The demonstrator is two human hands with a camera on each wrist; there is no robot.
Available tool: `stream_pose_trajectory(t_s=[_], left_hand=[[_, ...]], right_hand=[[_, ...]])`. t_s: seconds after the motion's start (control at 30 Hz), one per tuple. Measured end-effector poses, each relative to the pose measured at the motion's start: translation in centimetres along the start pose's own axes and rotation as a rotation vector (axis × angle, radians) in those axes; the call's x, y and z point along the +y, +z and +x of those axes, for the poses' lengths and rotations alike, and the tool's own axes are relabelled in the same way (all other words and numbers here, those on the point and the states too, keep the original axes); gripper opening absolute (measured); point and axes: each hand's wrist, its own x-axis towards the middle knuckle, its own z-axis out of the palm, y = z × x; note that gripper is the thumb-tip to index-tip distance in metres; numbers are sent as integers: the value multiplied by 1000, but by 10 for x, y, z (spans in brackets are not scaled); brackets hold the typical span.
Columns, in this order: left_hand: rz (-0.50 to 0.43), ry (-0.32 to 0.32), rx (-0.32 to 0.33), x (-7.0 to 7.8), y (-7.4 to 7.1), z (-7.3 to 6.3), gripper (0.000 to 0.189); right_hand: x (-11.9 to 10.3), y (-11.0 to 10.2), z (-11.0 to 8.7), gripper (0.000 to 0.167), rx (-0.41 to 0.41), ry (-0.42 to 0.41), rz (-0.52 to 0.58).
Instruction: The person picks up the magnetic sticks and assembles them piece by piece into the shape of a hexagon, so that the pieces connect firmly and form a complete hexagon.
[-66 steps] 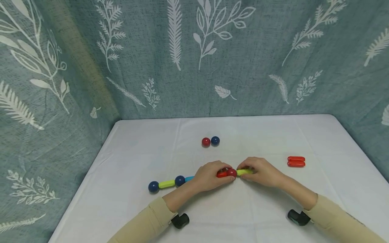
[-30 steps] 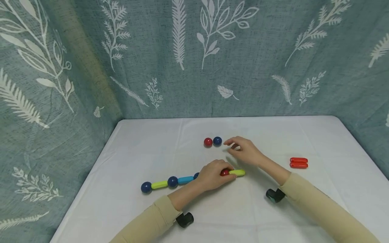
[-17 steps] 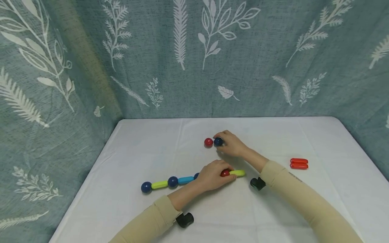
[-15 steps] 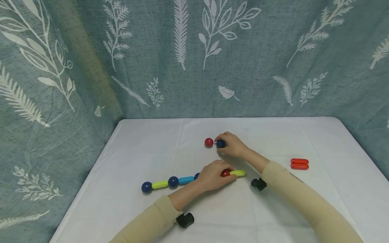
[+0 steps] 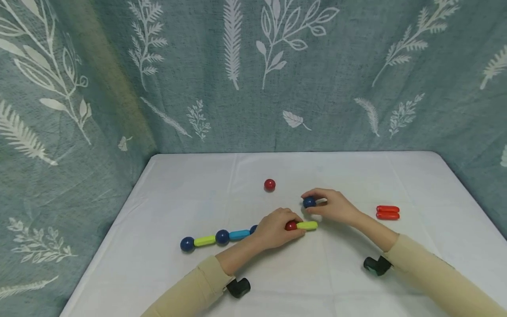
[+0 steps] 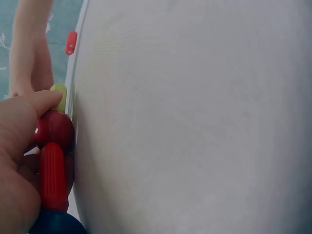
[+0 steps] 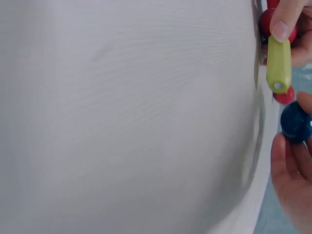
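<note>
A chain of balls and sticks lies across the table. From its left end run a dark blue ball (image 5: 187,244), a yellow-green stick (image 5: 204,241), another dark blue ball (image 5: 222,237) and a light blue stick (image 5: 239,235). My left hand (image 5: 275,229) grips the chain by the red ball (image 5: 291,225) and hides part of it in the head view; the left wrist view shows a red stick (image 6: 53,176) there. A yellow-green stick (image 7: 278,63) with a metal dot ends the chain. Just behind that end, my right hand (image 5: 332,206) pinches a loose blue ball (image 5: 309,202).
A single red ball (image 5: 270,185) sits toward the back of the white table (image 5: 190,185). Two red sticks (image 5: 387,212) lie side by side at the right. A patterned curtain (image 5: 336,110) hangs behind the table.
My right hand left the yellow-green stick, reached back to the two loose balls, took the blue one and brought it forward and right toward the chain's end. My left hand keeps its grip.
</note>
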Motion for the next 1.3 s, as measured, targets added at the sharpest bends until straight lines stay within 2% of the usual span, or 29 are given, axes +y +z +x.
stream_pose_trajectory(t_s=[0.13, 0.3, 0.6, 0.73, 0.9, 1.0, 1.1, 1.2, 1.3], left_hand=[[-12, -10, 11, -1, -1, 0, 25], [-30, -6, 40, -1, -2, 1, 25], [-18, 10, 63, -3, -2, 1, 23], [-16, 11, 59, -2, -2, 1, 23], [40, 31, 37, -1, -6, -2, 25], [101, 25, 23, -3, -13, -11, 32], [125, -16, 22, -12, -24, -24, 40], [128, -76, 49, -25, -39, -41, 42], [134, -145, 105, -38, -55, -60, 40]], right_hand=[[5, -10, -21, 39, -17, 53, 57], [11, -14, -39, 41, -63, 67, 94], [11, -2, -42, 38, -115, 25, 196], [9, 2, -39, 33, -118, -8, 127], [4, 11, -30, 29, -100, -140, -73], [1, 16, -26, 23, -82, -181, -154], [1, 16, -23, 20, -69, -178, -195], [3, 12, -21, 20, -48, -158, -216], [6, 6, -19, 20, -8, -130, -234]])
